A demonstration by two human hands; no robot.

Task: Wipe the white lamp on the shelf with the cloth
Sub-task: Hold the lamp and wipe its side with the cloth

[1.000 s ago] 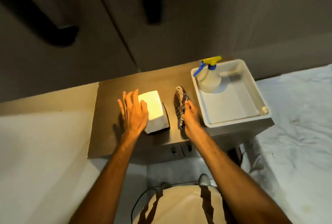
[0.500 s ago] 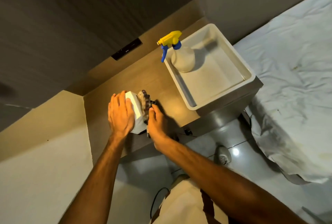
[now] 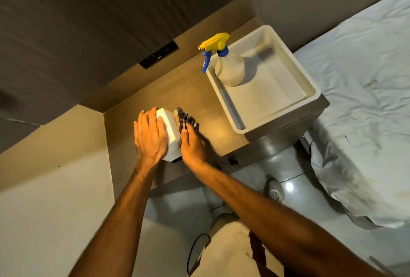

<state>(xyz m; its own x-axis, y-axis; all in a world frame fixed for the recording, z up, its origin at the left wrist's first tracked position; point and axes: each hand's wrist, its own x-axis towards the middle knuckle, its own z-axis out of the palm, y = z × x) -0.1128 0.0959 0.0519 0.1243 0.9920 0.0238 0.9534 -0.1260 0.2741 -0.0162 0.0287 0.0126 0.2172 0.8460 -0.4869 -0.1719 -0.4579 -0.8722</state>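
A white, box-shaped lamp (image 3: 170, 129) stands lit on the wooden shelf (image 3: 213, 125). My left hand (image 3: 150, 135) lies flat over its top and left side, holding it steady. My right hand (image 3: 192, 146) presses a dark striped cloth (image 3: 186, 120) against the lamp's right side. Most of the lamp's top is hidden under my left hand, and its base is barely visible.
A white tub (image 3: 310, 96) sits on the shelf's right end with a spray bottle (image 3: 228, 65), yellow and blue head, inside. A black panel (image 3: 159, 54) is on the back wall. A bed with white sheets (image 3: 366, 90) lies to the right. A cable runs on the floor below.
My right hand has carried the cloth from beside the lamp onto its right side. My left hand has settled over the lamp. The view has swung and tilted.
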